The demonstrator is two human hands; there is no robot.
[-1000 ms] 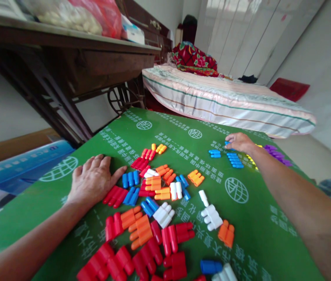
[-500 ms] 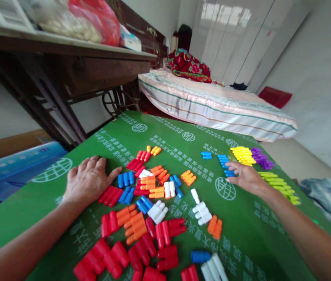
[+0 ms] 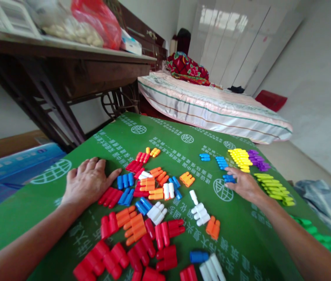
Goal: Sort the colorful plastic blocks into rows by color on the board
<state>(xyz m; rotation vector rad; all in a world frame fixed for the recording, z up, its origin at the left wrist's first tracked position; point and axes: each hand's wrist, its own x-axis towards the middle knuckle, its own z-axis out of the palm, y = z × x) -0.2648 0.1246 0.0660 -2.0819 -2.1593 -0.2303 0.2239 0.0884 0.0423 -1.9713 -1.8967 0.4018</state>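
Observation:
My left hand [image 3: 88, 181] lies flat on the green board [image 3: 95, 222], fingers spread, beside red bullet-shaped plastic blocks [image 3: 110, 197] and two groups of blue ones [image 3: 125, 180]. At the right, my right hand [image 3: 244, 184] has its thumb and forefinger around a blue bullet-shaped block [image 3: 229, 178], low over the board or touching it; which of the two I cannot tell. Just beyond its fingertips stand more blue blocks [image 3: 221, 162]. Another blue group [image 3: 204, 157] sits a little farther left. Loose orange blocks [image 3: 187, 179] and white blocks [image 3: 200, 213] lie between my hands.
Yellow blocks [image 3: 239, 159], purple blocks [image 3: 258, 160], lime blocks [image 3: 273, 188] and green blocks [image 3: 319, 236] line the board's right side. More red blocks [image 3: 142, 249] lie near me. Past the far edge is a bed [image 3: 212, 105]; a dark wooden table [image 3: 95, 74] stands left.
My right hand has drawn slightly toward me with the blue block, away from the other blue blocks. My left hand stays in place. The view has shifted a little.

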